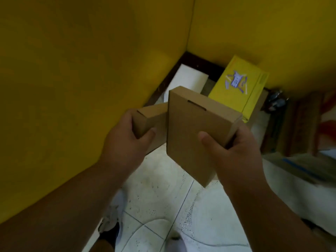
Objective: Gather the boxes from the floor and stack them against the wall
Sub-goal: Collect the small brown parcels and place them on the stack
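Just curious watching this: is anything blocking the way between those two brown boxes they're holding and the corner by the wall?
Nothing visible blocks it. The left hand and right hand each hold a brown box; ahead, a white box and yellow box already sit in the corner.

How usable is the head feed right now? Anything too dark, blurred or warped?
Head view: dim overall, the yellow wall murky; wide-angle bending curves the wall corner and floor tiles; right-edge clutter is smeared. Both brown boxes, in the left hand and right hand, read clearly.
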Tool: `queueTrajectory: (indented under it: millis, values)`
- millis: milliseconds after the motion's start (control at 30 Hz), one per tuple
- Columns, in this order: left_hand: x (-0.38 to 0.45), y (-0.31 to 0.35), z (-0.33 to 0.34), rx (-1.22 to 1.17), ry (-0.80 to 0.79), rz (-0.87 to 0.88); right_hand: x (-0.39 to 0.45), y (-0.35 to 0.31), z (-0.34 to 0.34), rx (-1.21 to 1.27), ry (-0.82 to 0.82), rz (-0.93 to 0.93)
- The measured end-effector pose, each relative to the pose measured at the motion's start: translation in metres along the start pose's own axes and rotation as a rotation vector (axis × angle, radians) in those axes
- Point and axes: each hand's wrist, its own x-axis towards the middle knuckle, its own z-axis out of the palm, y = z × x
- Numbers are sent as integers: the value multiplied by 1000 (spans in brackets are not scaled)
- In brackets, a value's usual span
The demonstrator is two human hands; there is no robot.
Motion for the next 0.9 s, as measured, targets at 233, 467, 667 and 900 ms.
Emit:
queueTrajectory:
  millis: [233,467,667,900]
  values:
    - [-76,46,-101,-186,260,-14,-52,-81,1,-126,-281,-278]
    - [-183,-1,-174,-292,324,-160,-102,-111,41,-530,-535,-688]
    - [-277,-55,-238,-309,456,-196,-194,-110,121,-568,-772,-1025]
    - [-389,-124,-290,-161,391,-198,-336,-118,193,-435,-1042,-1120]
